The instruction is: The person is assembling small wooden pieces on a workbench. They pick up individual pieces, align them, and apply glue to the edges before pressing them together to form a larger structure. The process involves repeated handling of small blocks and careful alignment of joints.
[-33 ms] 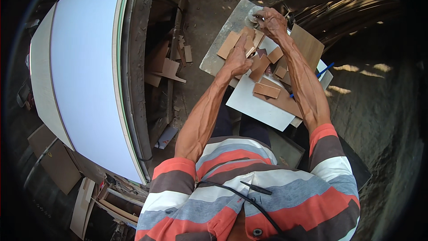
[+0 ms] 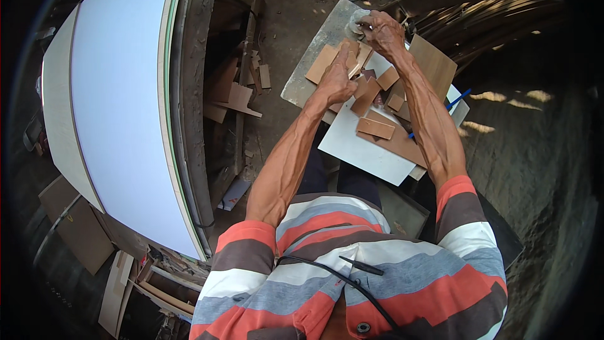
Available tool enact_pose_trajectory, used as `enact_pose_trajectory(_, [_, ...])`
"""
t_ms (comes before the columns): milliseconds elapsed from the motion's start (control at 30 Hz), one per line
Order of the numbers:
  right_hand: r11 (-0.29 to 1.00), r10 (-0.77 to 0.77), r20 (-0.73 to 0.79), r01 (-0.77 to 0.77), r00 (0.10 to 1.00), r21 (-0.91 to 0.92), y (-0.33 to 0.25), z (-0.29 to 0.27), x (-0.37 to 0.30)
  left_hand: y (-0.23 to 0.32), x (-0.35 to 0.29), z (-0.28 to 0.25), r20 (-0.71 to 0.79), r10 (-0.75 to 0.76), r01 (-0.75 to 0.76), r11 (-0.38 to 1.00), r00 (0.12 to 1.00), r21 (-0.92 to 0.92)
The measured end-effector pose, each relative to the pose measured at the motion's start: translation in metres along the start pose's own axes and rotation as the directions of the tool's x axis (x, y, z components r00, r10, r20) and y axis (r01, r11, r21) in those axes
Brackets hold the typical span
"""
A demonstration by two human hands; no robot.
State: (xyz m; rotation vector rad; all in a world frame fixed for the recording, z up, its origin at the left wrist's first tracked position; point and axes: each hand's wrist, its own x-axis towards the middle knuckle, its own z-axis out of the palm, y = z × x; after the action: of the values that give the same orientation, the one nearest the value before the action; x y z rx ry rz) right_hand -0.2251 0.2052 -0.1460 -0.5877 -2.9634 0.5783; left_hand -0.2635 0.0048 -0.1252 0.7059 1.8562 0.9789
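My left hand (image 2: 338, 80) lies over a cluster of small brown wood pieces (image 2: 321, 63) on the worktop. Its index finger points forward along one piece, and the other fingers curl against a block with a pale edge (image 2: 355, 69). My right hand (image 2: 382, 30) is at the far end of the worktop, fingers bent and closed together at a whitish, partly see-through thing (image 2: 357, 20), perhaps a small tub or a bag. What is between the fingertips is hidden. Loose wood offcuts (image 2: 367, 96) lie between my forearms.
The grey worktop (image 2: 301, 85) carries a white board (image 2: 352, 141), a brown strip (image 2: 399, 141), a wood panel (image 2: 434, 60) and a blue stick-like thing (image 2: 458, 99). Large white sheets (image 2: 119, 88) stand on the left. Scraps (image 2: 264, 75) litter the floor. Bundled strips (image 2: 478, 19) lie far right.
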Motion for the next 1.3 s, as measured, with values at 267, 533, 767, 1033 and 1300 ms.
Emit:
enact_pose_trajectory(267, [0.994, -0.040, 0.094, 0.050, 0.995, -0.099, -0.004, -0.015, -0.002, 0.015, 0.038, -0.005, 0.051, 0.019, -0.027, 0.987, 0.998, 0.158])
enact_pose_trajectory(533, [0.998, -0.054, 0.055, 0.055, 0.997, -0.020, 0.001, -0.022, -0.009, 0.029, 0.043, -0.010, 0.068, -0.041, 0.023, 0.967, 0.997, 0.252])
enact_pose_trajectory(767, [0.997, -0.074, 0.061, 0.074, 0.995, 0.007, 0.000, -0.017, -0.014, 0.004, 0.051, 0.002, 0.029, -0.011, 0.002, 0.955, 1.000, 0.296])
enact_pose_trajectory(1033, [0.996, -0.092, -0.003, 0.092, 0.996, 0.003, 0.001, -0.016, -0.022, -0.008, 0.051, 0.010, -0.024, -0.047, 0.052, 0.955, 0.999, 0.293])
enact_pose_trajectory(1300, [0.996, -0.089, 0.004, 0.089, 0.996, 0.028, 0.000, -0.014, -0.031, -0.008, 0.049, 0.000, 0.000, -0.017, 0.016, 0.935, 1.000, 0.354])
